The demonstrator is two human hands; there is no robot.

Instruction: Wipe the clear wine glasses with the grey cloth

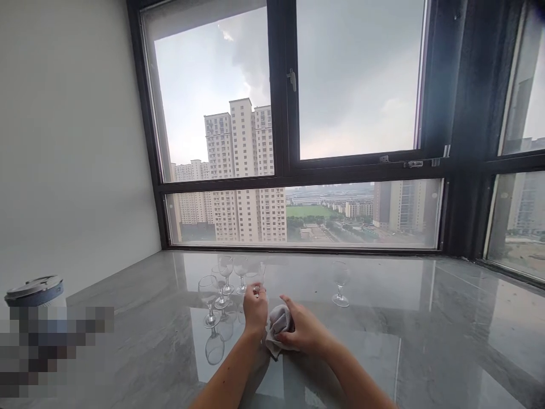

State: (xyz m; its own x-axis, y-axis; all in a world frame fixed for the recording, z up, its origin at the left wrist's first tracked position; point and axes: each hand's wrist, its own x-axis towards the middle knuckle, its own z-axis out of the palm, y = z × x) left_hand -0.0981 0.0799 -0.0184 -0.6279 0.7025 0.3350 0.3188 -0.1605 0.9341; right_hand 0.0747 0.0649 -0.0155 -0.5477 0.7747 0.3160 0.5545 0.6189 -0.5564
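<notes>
My left hand (pixel 255 312) is closed around the lower part of a clear stemmed glass (pixel 255 271), whose bowl shows faintly above the fingers. Bunched in my right hand (pixel 307 328) is a light grey cloth (pixel 279 325), low over the counter, just right of the left hand. The cloth and the held glass look apart. To the left of my left hand stand several more clear stemmed glasses, upright; the nearest glass (pixel 208 292) is at the front of that group. Farther right, another stemmed glass (pixel 340 287) stands upright by itself.
All this is on a glossy grey stone counter (pixel 140 329) that mirrors the glasses and window. A white container with a dark blue lid (pixel 36 288) stands at the far left, partly blurred out. Behind the counter rises a dark-framed window (pixel 285 142); a pale wall (pixel 72 142) bounds the left.
</notes>
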